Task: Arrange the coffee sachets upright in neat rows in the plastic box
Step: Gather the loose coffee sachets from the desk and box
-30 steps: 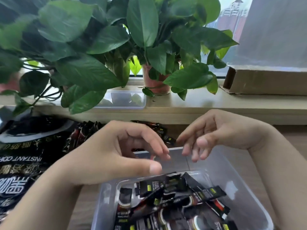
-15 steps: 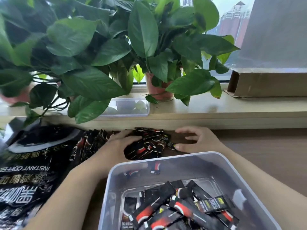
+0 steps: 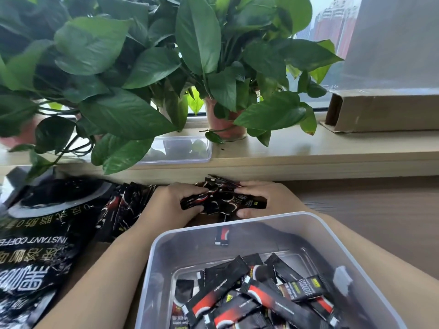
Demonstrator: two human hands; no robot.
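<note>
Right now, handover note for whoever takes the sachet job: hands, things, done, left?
Left hand: grips the sachet bundle at its left end, on the table beyond the box.
Right hand: grips the same bundle at its right end.
Box: sachet heap lying flat and crossed, none in rows.
Loose sachets lie on the table left of the hands, by the coffee bag.
Done: some sachets in the box.
Left: bring in the rest, stand all upright in rows.

Head-worn camera looks forward and down, close over the table [image 3: 356, 205].
</note>
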